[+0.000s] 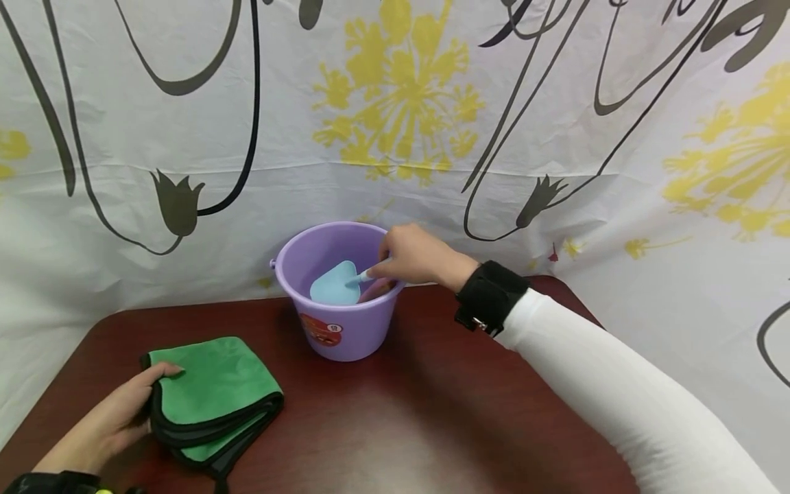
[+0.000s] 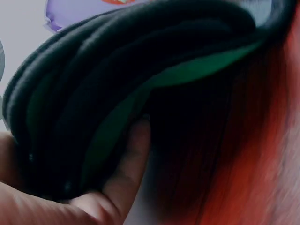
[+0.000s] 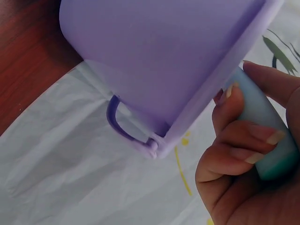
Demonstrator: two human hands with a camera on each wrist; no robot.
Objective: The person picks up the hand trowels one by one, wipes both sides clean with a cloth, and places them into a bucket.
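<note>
My left hand grips a folded green cloth with black edging by its left side, thumb on top. In the left wrist view the dark folded layers of the cloth fill the space between thumb and fingers. My right hand is at the right rim of a purple bucket. It holds a light blue toy shovel by the handle, fingers curled round it. The broad shovel blade lies inside the bucket's mouth. In the right wrist view the handle shows between the fingers, beside the bucket rim.
A dark red table carries the bucket near its back edge. Inside the bucket, a pinkish thing shows partly below the right hand. White cloth with yellow and grey flower prints hangs behind the table and on its right.
</note>
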